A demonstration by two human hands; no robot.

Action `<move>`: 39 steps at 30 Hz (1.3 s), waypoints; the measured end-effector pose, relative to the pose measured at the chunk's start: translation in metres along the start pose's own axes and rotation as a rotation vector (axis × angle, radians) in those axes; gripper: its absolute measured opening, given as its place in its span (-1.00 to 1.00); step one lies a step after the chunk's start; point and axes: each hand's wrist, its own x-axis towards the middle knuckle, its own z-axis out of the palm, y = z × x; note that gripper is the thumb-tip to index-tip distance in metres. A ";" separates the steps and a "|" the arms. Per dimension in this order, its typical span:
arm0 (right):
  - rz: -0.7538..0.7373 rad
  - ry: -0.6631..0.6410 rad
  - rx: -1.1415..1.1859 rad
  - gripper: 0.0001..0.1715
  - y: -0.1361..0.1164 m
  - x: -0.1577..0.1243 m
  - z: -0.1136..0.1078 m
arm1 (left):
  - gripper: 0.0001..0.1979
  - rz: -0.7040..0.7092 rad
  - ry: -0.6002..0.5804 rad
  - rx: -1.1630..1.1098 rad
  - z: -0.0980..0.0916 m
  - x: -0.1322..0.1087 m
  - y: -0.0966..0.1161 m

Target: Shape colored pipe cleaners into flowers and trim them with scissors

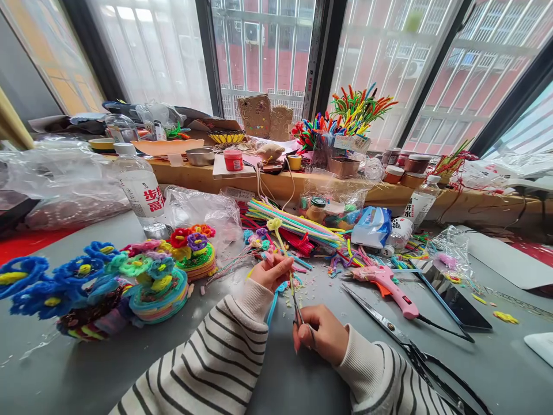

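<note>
Apparently trimming fuzz with small silver metal scissors (296,302), grasped in the right hand (322,331); pinching in the left hand (274,272) a pale yellow fuzzy flower-tipped stem (275,225), tilted leftward above the middle of the grey desk (305,386), near scattered pale yellow clippings (298,286). Probably calling for a steady left pinch and short snips clear of the fingertips. Hard to make out: the stem's lower end, partly hidden by left-hand fingers; the slim blade tips, impossible to tell parted from closed; pink fuzz (272,257), held or merely lying beyond
</note>
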 end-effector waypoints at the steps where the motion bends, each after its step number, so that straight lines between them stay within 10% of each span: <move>1: -0.006 0.001 -0.004 -0.22 0.000 0.000 0.000 | -0.73 0.003 -0.008 0.006 0.000 0.000 -0.001; 12: 0.047 0.182 0.046 -0.36 0.001 0.003 0.000 | -0.75 0.031 0.082 -0.076 -0.004 0.004 0.001; 21: -0.024 -0.019 -0.042 -0.18 -0.003 0.000 0.000 | -0.75 0.046 0.100 -0.088 -0.005 0.003 0.001; 39: -0.008 0.037 -0.007 -0.29 0.000 0.001 0.000 | -0.76 0.070 0.128 -0.038 -0.001 0.001 0.002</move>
